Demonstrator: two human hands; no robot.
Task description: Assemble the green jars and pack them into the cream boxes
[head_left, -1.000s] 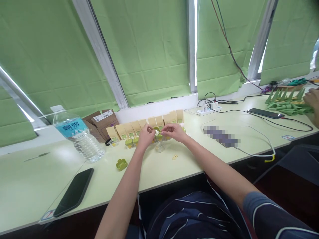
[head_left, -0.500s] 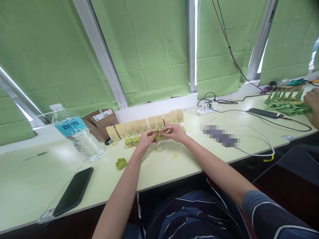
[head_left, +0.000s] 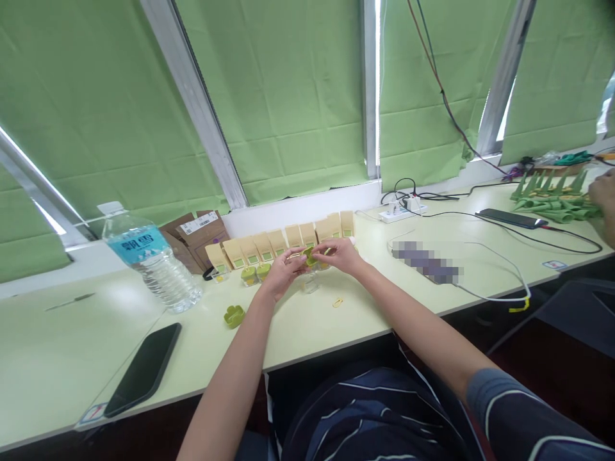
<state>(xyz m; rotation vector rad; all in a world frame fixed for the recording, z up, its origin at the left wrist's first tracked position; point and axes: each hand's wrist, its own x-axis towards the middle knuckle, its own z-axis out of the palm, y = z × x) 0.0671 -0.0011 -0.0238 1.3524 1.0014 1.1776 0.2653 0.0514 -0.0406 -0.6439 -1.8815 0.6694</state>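
Note:
A green flower-shaped cap (head_left: 310,256) is held up over the middle of the table. My left hand (head_left: 284,273) grips its left side between thumb and fingers. From the other side, my right hand (head_left: 342,255) pinches at the cap with closed fingertips; whether it holds a smaller part there is hidden. Just below stands a small clear jar (head_left: 311,284), uncapped. Another green cap (head_left: 234,316) lies to the left, hollow side up. A small yellow clip-like piece (head_left: 337,302) rests below my right hand. Green-capped jars (head_left: 248,276) stand behind my left hand.
Beige card packs (head_left: 262,245) stand in a row behind my hands. A water bottle (head_left: 151,259), a brown carton (head_left: 202,237) and a black phone (head_left: 143,370) are at left. A power strip (head_left: 402,211), cables and another phone (head_left: 512,218) lie right, near another person's hand (head_left: 603,192).
The green cap has turned up, showing its hollow side more. My left fingers have straightened and opened out somewhat, while my right hand has shifted slightly at the cap.

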